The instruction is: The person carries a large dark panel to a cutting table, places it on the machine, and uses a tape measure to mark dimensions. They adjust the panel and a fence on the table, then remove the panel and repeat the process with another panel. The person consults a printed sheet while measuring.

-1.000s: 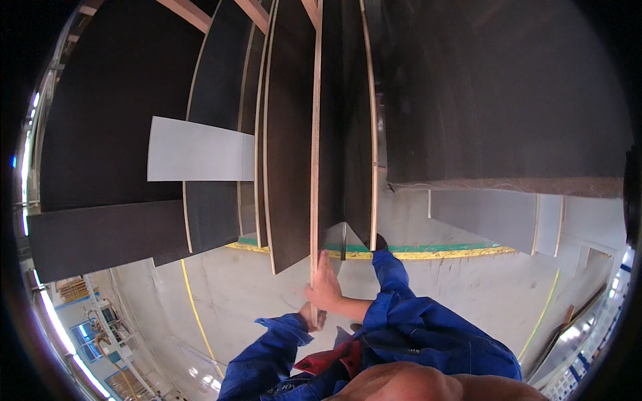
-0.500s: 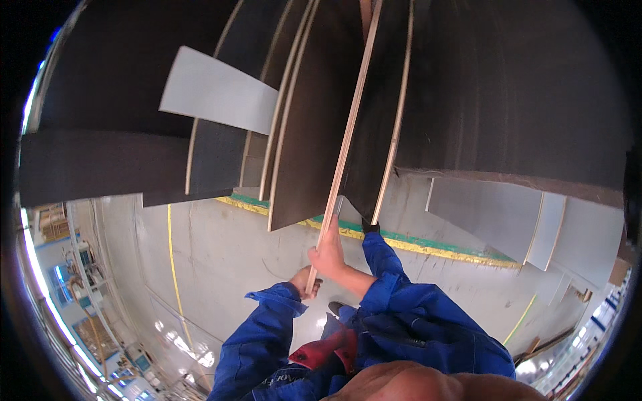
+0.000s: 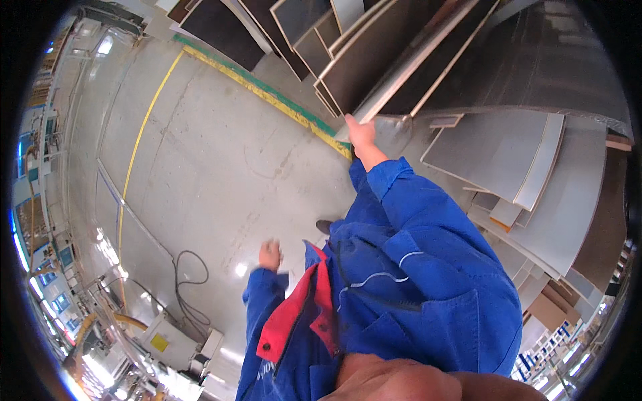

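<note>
My right hand (image 3: 362, 137) reaches forward and is closed on the near end of a plywood panel (image 3: 409, 68). The panel stands on edge, its pale edge running away to the upper right. To its left, a dark brown panel (image 3: 374, 53) stands close by; a thin pale-edged panel (image 3: 458, 61) is on its right. Lower and to the left, my left hand (image 3: 270, 255) is away from the panels, over the floor. It holds nothing, and its fingers look loosely apart, slightly blurred.
More upright panels (image 3: 224, 32) stand along a green and yellow floor stripe (image 3: 267, 95). Grey and white boards (image 3: 498, 157) lean at the right. A black cable (image 3: 180, 284) lies on the floor at lower left, beside a pale machine box (image 3: 164, 344).
My left hand has let go of the panel and moved down and left. My right hand still grips it. The view has swung, showing more floor at left and more boards at right.
</note>
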Demonstrator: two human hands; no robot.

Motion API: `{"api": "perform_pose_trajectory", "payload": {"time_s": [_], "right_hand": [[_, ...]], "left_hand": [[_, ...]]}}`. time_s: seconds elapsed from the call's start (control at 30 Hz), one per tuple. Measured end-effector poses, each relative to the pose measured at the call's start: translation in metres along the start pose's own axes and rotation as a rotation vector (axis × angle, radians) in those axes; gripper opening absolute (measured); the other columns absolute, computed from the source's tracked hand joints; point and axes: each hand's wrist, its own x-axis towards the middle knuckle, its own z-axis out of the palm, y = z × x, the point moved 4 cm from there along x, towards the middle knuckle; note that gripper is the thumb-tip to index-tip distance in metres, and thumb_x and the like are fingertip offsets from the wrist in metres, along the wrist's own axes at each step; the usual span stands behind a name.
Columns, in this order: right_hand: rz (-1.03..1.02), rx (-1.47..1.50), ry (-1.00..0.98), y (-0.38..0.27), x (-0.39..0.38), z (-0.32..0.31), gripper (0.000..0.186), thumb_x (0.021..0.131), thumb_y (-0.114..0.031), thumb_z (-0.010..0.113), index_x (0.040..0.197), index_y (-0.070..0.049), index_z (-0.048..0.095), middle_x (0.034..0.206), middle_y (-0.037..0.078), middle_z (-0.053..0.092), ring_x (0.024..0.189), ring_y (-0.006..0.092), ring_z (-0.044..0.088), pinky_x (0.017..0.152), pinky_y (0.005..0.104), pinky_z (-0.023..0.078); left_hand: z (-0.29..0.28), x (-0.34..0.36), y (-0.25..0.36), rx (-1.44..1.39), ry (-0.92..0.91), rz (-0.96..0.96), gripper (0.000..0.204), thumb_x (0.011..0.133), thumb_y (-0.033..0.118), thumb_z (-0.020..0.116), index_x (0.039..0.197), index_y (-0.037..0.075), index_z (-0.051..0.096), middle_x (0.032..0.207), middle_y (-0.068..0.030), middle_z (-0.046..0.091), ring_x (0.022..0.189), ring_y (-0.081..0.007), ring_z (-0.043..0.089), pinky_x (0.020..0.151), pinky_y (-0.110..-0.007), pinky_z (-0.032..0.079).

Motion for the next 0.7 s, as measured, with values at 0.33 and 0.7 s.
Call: {"api": "perform_pose_trajectory", "payload": {"time_s": [0.33, 0.7], "right_hand": [[-0.071, 0.163, 0.139, 0.056, 0.037, 0.009, 0.049, 0.083, -0.007, 0.073, 0.129, 0.004, 0.062, 0.117, 0.019, 0.073, 0.105, 0.0326, 0.07, 0.095, 0.0455, 0.053], [-1.085, -1.732, -0.742, 0.059, 0.112, 0.08, 0.027, 0.097, -0.034, 0.066, 0.1, -0.008, 0.072, 0.105, 0.012, 0.076, 0.107, 0.03, 0.072, 0.086, 0.0418, 0.056]], "left_hand": [[-0.017, -0.156, -0.164, -0.191, 0.055, -0.588, 0.044, 0.099, 0.029, 0.07, 0.137, 0.007, 0.062, 0.097, -0.0163, 0.074, 0.084, -0.0288, 0.072, 0.075, -0.041, 0.059], [0.068, -0.156, 0.156, -0.218, 0.144, 0.516, 0.05, 0.1, 0.032, 0.068, 0.147, 0.015, 0.06, 0.111, -0.0157, 0.078, 0.097, -0.0304, 0.075, 0.089, -0.042, 0.059]]}}
